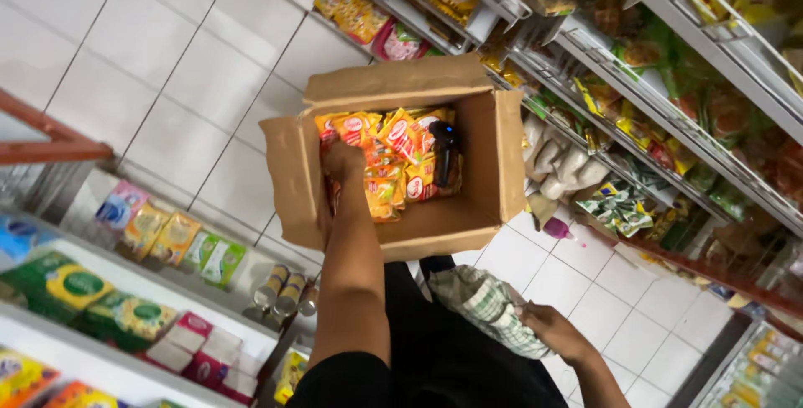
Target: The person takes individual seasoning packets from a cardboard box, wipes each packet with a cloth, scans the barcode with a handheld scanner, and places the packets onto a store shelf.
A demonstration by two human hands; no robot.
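Note:
An open cardboard box [481, 207] stands on the white tiled floor in a shop aisle, holding several yellow and red snack packets [401, 145] and a dark object [443, 153]. My left hand [343, 161] reaches down into the box at its left side. Its fingers are curled on the yellow packets, and the fingertips are hidden among them. My right hand [552, 333] is lower right, near my body, gripping a green and white checkered cloth [485, 303].
Shelves [636, 82] with bagged goods line the right side of the aisle. On the left, a lower shelf [167, 291] carries colourful packets, small boxes and cans [280, 287]. White floor tiles [167, 57] stretch beyond the box.

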